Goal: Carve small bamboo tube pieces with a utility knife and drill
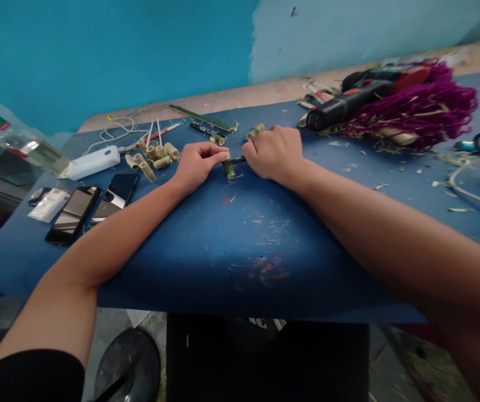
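Upright on the blue table stands a short green bamboo piece point(229, 169), its top pinched between the thumb and fingers of my left hand point(198, 166). My right hand point(274, 152) is closed in a fist around a knife point(239, 160); the handle is hidden and only a short dark blade shows. The blade touches the side of the bamboo piece. Two more cut bamboo pieces lie just behind my hands, one point(217, 139) near the left fingers and one point(255, 130) behind the right knuckles. Thin shavings lie at the foot of the held piece.
Several cut bamboo tubes point(154, 154) lie left of my left hand, near a white power bank point(94, 162) and two phones point(73, 214). Behind are a marker point(206, 130) and a bamboo strip point(200, 116). A black-and-red power tool point(349, 103) and purple strands point(432, 109) lie at right.
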`<action>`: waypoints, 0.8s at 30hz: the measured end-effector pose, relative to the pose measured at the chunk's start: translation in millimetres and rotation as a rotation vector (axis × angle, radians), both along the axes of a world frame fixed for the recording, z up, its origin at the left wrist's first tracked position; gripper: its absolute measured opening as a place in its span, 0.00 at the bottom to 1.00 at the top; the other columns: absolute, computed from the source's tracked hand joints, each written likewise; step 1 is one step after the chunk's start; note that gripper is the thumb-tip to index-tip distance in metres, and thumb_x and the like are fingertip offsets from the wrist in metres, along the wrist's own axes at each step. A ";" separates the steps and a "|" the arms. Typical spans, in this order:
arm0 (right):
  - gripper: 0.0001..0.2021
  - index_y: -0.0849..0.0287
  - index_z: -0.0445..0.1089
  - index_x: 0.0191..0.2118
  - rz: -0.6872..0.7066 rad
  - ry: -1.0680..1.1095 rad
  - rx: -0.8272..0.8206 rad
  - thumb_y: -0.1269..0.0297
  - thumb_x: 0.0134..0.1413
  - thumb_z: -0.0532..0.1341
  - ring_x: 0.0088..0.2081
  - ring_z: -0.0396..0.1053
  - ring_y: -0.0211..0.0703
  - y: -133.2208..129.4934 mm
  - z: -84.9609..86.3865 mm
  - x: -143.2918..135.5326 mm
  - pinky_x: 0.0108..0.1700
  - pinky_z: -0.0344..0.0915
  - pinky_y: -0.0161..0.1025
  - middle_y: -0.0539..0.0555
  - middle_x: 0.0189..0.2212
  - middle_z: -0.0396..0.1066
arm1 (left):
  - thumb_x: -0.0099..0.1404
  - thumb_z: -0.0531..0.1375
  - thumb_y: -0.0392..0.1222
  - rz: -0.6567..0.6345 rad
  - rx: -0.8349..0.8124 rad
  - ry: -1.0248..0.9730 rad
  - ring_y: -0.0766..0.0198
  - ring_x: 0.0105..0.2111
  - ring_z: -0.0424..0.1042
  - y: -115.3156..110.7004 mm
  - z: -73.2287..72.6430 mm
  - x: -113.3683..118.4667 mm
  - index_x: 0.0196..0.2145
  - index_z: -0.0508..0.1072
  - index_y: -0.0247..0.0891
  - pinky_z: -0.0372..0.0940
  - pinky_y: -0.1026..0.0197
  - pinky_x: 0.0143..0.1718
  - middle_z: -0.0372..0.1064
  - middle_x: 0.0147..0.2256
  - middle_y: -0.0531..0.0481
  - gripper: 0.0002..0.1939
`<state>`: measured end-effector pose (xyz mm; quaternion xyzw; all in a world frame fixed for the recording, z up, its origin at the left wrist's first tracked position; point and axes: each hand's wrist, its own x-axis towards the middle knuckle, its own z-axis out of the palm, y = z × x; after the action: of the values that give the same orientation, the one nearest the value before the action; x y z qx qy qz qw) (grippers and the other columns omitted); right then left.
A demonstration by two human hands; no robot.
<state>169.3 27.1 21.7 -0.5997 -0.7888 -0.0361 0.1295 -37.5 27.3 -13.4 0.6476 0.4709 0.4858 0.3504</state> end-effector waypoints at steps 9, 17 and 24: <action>0.33 0.68 0.86 0.52 0.014 -0.075 -0.089 0.56 0.73 0.45 0.53 0.81 0.65 3.7 12.0 -3.2 0.49 0.69 0.49 0.74 0.52 0.83 | 0.62 0.75 0.40 0.011 -0.037 0.014 0.61 0.37 0.80 -3.9 5.3 -1.8 0.34 0.88 0.39 0.73 0.53 0.52 0.87 0.38 0.46 0.03; 0.32 0.67 0.87 0.52 0.095 -0.144 -0.105 0.53 0.74 0.47 0.54 0.82 0.70 -0.4 5.0 -4.3 0.48 0.69 0.50 0.76 0.50 0.83 | 0.61 0.74 0.41 0.003 -0.018 0.074 0.57 0.38 0.82 -15.2 16.9 1.8 0.34 0.90 0.40 0.74 0.53 0.50 0.88 0.38 0.46 0.04; 0.31 0.64 0.88 0.50 0.038 -0.053 -0.042 0.55 0.76 0.46 0.52 0.83 0.64 -4.0 2.9 -1.3 0.47 0.68 0.47 0.71 0.48 0.85 | 0.60 0.75 0.44 -0.021 -0.026 0.043 0.57 0.37 0.81 -15.2 20.1 0.4 0.32 0.88 0.39 0.74 0.52 0.50 0.88 0.38 0.44 0.06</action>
<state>168.0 23.1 24.6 -0.5860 -0.8039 -0.0332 0.0966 -37.1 12.1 6.7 0.6584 0.4776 0.4619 0.3535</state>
